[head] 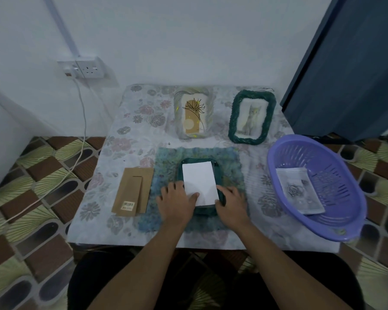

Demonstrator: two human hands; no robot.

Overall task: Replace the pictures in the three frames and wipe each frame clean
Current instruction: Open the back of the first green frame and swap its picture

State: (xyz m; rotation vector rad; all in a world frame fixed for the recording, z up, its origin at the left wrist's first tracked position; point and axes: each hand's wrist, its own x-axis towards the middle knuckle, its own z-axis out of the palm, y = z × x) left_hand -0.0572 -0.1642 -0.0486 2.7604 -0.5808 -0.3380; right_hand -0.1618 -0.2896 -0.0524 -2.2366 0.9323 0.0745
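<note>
White sheet [199,183]: lies in dark green frame [211,206], face down on blue-green cloth [164,162], table centre
Left hand [177,199]: fingers flat, pressing sheet's near-left corner
Right hand [232,201]: fingers curled on frame's right edge

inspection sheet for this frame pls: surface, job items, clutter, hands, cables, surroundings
Surface: table, floral cover; fuzzy blue-green mat at centre.
Job's things: dark green frame face down on mat, white sheet on it; pale frame and green cat frame at back; cardboard backing left.
Clutter: purple basket holding rose print.
Hands: left hand pressing sheet; right hand at frame's edge.
Cables: white cable from wall socket.
Surroundings: white wall, patterned floor, blue door.
</note>
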